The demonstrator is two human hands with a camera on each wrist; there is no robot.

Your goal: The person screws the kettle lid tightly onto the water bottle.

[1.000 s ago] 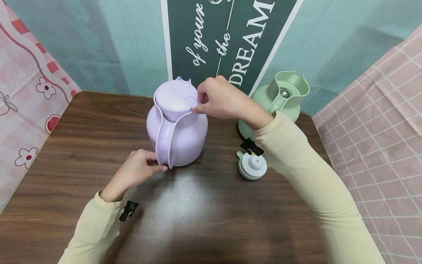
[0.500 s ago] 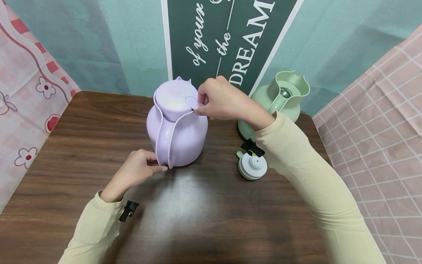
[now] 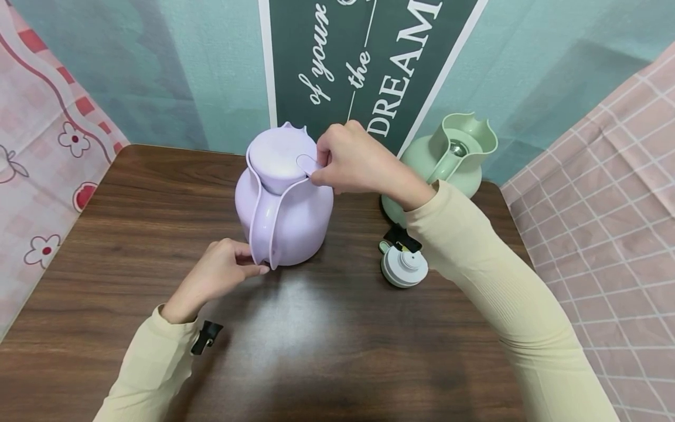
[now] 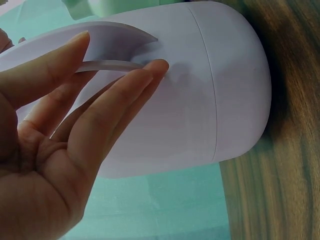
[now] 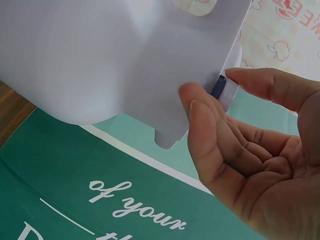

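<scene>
A lilac vacuum jug (image 3: pixel 303 225) stands upright on the table, its round lid (image 3: pixel 279 152) seated in the top opening. My right hand (image 3: pixel 355 158) pinches the small tab (image 5: pixel 229 95) at the lid's edge between thumb and fingers; the right wrist view shows the tab at the rim. Low on the jug's near side, my left hand (image 3: pixel 218 272) grips the lower end of the handle (image 3: pixel 265 225). In the left wrist view, the thumb and fingers (image 4: pixel 115 105) lie on either side of the handle's edge (image 4: pixel 107 65).
A light green jug (image 3: pixel 413 205) without a lid stands at the back right, partly behind my right forearm. A white and green lid (image 3: pixel 403 266) lies upside down in front of it. A green lettered banner (image 3: pixel 353 70) hangs on the wall behind the wooden table (image 3: pixel 295 351).
The right thumb has shifted slightly on the lid's tab since a second ago. Both hands and the jug otherwise stay in place.
</scene>
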